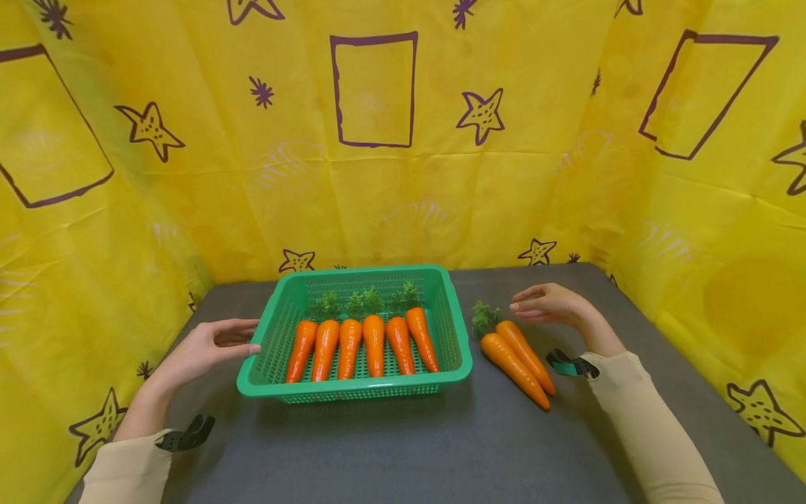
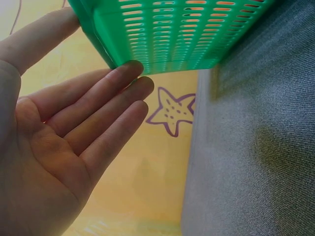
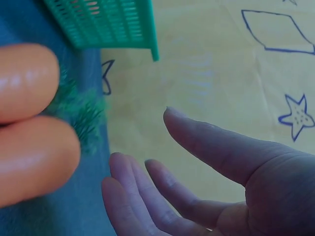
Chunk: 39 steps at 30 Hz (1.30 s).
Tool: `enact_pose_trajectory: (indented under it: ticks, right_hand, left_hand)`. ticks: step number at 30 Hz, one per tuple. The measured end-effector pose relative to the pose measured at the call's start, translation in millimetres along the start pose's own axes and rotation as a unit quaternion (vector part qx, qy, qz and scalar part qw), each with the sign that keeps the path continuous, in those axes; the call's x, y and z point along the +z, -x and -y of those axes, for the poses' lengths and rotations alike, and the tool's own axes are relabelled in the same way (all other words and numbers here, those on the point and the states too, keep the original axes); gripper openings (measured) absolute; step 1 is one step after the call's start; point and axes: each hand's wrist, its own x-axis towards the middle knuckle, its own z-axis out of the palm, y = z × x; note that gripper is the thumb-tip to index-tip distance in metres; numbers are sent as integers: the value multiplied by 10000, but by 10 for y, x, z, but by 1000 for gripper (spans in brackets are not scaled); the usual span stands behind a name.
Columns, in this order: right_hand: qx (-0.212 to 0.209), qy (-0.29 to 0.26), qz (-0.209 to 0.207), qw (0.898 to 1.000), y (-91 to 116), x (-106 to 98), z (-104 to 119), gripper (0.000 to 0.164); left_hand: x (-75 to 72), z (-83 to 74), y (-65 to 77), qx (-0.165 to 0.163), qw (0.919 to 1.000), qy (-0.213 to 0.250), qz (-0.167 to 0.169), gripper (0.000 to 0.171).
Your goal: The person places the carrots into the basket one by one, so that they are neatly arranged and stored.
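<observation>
A green plastic basket [image 1: 352, 386] stands on the dark cloth, with a row of several orange carrots [image 1: 374, 346] with leafy green tops inside. At its left side is my left hand [image 1: 217, 346], fingers nearly straight; in the left wrist view the thumb [image 2: 49, 34] is at the rim and the fingertips meet the outer wall. To the right of the basket, two carrots [image 1: 515, 367] lie side by side on the cloth, green tops pointing away from me. My right hand [image 1: 550, 304] hovers just beyond their thick ends, fingers loosely bent, holding nothing.
A dark grey cloth [image 1: 352, 455] covers the table. Yellow curtains [image 1: 441, 189] with drawn starfish and frames enclose it at the back and both sides. A dark band [image 1: 189, 435] sits at the left wrist, another [image 1: 571, 365] at the right.
</observation>
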Motion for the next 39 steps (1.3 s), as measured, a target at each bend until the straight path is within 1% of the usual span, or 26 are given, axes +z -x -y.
enact_pose_trajectory:
  ticks: [6,13,20,23,31,36,39]
  right_hand:
    - [128,-34,-9,9999,7,-36,-139,65]
    - [254,-74,105,9996,-37,-45,-307,68]
    - [516,-193,113,9984,-79,12,-431,65]
    - [585,-104,171,9981,-89,57,-460,66]
    - [833,252,143,9961,-120,149,-487,72]
    - [903,613,175,9939,-147,170,-493,74]
    - [942,665,185,9932,-166,174,-496,74]
  left_hand:
    - [1,2,-2,-4,10000,47,6,56]
    - [3,-19,6,-21,10000,35,-11,56]
    - [4,-21,2,-35,10000,3,-12,56]
    - [3,-15,-5,-22,10000,-8,-8,56]
    - [-3,-7,-18,-35,10000,-1,8,56]
    - [-4,-2,-20,-37,10000,3,12,55]
    - [-3,1,-19,-26,10000,-1,6,55]
